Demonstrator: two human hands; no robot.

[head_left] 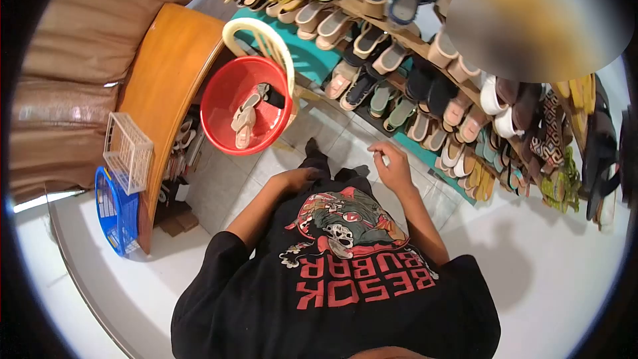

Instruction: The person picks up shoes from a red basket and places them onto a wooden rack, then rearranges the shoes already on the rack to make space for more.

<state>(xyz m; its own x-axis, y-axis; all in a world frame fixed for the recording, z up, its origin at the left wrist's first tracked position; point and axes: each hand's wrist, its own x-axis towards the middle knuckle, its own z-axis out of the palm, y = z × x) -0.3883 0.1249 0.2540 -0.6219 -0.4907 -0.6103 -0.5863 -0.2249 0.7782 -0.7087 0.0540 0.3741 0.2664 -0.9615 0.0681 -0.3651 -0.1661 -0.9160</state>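
My left hand [299,180] rests against my dark trousers at hip height, fingers stretched out and their tips hard to make out. Out to the other side, my right hand [393,166] hangs over the tiled floor with loosely bent fingers, a small gap between them and nothing visible in it. Ahead of my left hand, a red basin [216,126] sits on a cream plastic chair [282,46]. Inside the basin lie a pair of beige sandals [244,121] and a dark item [272,98], perhaps another shoe.
Shelves [372,21] full of sandals and slippers run along the far and right side. On the left stands a wooden table [166,53], with a white wire basket [129,153] and a blue basket [117,216] at its edge. Brown curtains [73,46] hang behind.
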